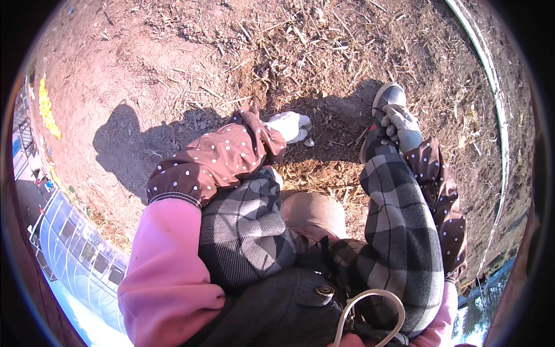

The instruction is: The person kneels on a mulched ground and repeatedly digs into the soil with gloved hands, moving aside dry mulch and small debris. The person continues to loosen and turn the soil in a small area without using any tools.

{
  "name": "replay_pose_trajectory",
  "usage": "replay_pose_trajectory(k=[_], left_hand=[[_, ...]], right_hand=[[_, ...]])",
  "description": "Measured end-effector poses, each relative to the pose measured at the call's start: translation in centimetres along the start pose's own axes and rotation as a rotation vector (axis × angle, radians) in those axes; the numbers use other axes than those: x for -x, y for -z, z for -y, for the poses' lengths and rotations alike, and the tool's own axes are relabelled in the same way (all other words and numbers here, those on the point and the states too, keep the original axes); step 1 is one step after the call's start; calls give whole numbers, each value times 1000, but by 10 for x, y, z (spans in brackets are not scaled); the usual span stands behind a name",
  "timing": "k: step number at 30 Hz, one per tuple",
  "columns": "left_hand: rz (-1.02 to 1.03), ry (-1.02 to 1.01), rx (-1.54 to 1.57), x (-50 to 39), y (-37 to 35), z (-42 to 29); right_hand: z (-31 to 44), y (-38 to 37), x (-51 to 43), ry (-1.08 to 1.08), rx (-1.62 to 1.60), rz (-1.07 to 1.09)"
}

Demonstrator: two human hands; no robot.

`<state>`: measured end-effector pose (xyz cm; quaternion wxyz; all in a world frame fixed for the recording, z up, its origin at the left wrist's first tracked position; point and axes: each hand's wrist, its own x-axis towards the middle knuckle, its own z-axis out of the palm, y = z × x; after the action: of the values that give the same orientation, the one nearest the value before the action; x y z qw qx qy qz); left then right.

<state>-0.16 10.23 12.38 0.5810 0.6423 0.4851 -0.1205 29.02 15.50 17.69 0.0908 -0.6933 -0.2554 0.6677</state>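
My left hand (289, 126), in a white glove, is low over shaded soil between my legs. Its fingers are curled, and whether they hold anything is hidden. A small pale lump (308, 142) lies on the ground just below the fingertips. My right hand (401, 123), in a pale glove with greyish fingers, rests with bent fingers against my dark right shoe (389, 97); a grip on it is not clear. Brown polka-dot sleeve covers (225, 152) cover both forearms over pink sleeves. Between my plaid trouser legs (403, 208) is a round, ribbed tan object (315, 212).
Dry stalks and straw (303, 56) litter the soil ahead. A long pale strip or hose (498, 95) curves along the right. At the far left lies a row of yellow things (47, 110), with an arched, sheet-covered greenhouse frame (82, 256) below. A pale cord loop (375, 292) hangs close to the camera.
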Motion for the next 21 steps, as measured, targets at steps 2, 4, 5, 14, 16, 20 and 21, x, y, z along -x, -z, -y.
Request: replay_pose_trajectory(k=[2,4,5,14,16,20,21], left_hand=[[-164,4,70,1,-7,6],[-567,152,32,-7,10,32],[-610,210,263,-14,26,50],[-693,400,-52,-61,49,94],[-741,488,194,-56,46,86],[-507,448,879,-36,53,74],[-575,459,644,-33,55,71]], right_hand=[[0,0,3,-15,-36,1],[0,0,3,0,-44,4],[0,0,3,15,-32,10],[-3,1,0,10,-3,-7],[-3,1,-1,12,-54,6],[-3,3,0,-19,-57,4],[-3,3,0,-14,-57,2]])
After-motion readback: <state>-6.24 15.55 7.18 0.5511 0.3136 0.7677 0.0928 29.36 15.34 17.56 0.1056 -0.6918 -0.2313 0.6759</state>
